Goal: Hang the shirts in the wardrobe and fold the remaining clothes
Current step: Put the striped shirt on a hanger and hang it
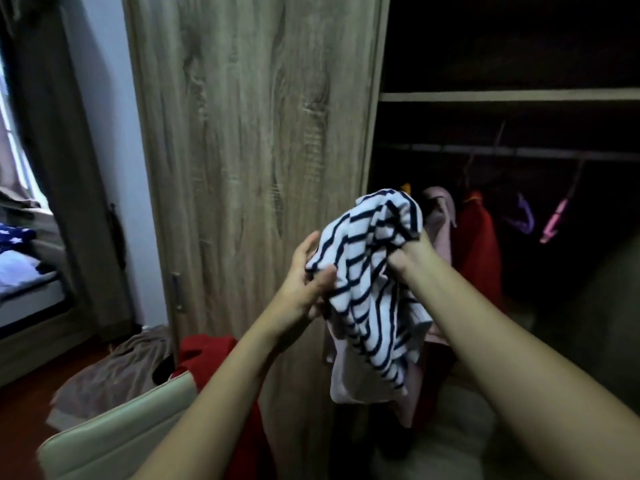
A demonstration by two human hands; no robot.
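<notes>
A white shirt with dark blue stripes hangs bunched between both hands, in front of the open wardrobe. My left hand pinches its left edge with thumb and fingers. My right hand grips the upper right part, fingers buried in the cloth. A pale pink garment dangles beneath the striped shirt. Inside the wardrobe, a rail carries a pink garment, a red garment, and purple and pink hangers.
The closed wooden door fills the centre. A cream chair back with a red garment over it stands at lower left. Brownish cloth lies on the floor. A bed with clothes is at far left beside a curtained window.
</notes>
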